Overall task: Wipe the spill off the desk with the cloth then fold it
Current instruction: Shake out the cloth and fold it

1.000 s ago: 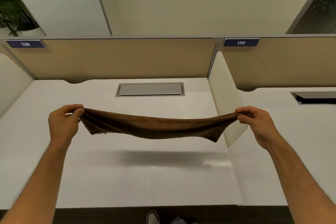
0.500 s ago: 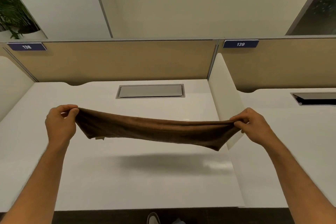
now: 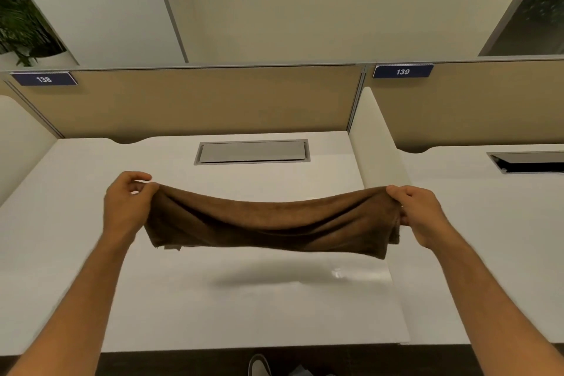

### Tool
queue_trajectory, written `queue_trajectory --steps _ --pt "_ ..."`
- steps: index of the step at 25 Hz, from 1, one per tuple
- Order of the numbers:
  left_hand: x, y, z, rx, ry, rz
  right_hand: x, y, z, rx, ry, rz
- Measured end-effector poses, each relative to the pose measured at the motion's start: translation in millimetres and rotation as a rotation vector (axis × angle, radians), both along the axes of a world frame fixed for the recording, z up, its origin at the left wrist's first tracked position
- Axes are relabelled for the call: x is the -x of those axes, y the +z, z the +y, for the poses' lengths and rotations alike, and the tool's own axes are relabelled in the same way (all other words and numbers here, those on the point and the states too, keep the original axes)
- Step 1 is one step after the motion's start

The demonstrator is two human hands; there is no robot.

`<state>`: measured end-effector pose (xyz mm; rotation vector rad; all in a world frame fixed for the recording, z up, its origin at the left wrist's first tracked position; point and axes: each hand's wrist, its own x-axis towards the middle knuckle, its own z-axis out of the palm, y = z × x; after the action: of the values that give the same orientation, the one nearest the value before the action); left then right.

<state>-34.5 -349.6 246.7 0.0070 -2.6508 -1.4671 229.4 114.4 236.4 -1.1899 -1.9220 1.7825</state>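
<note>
Since the earlier frame the cloth [image 3: 274, 223] hung lower and deeper, pinched at its ends by left hand [image 3: 125, 207] and right hand [image 3: 418, 214] above the desk [image 3: 76, 268]; wiping apparently finished, though a faint wet sheen may remain, folding begun.

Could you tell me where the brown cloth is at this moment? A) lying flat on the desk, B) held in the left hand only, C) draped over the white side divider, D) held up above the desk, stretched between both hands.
D: the left hand and the right hand each pinch one end of the brown cloth, which sags between them and casts a shadow on the desk below.
</note>
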Motion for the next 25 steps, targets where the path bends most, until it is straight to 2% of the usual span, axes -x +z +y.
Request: queue_trajectory --steps 5,10,15,19,21,23,25 --pt "-43 -3 61 -0.025 -0.164 -0.093 13 -4 -58 0.127 0.009 -0.007" --pt "-94 2 118 -0.073 -0.416 -0.168 25 -1 -130 0.191 0.163 0.050" --pt "-128 6 142 0.049 -0.754 -0.229 34 1 -177 0.060 0.367 0.090" --pt "-131 9 134 0.098 -0.863 -0.230 33 3 -179 -0.046 0.603 0.049" --pt "-133 9 131 0.090 -0.845 -0.200 34 2 -169 -0.009 0.497 0.109" --pt "-135 10 129 0.097 -0.823 -0.163 37 -5 -153 0.027 0.261 0.146" --pt "-134 14 126 0.078 -0.801 -0.150 35 -21 -134 0.000 0.139 0.100"
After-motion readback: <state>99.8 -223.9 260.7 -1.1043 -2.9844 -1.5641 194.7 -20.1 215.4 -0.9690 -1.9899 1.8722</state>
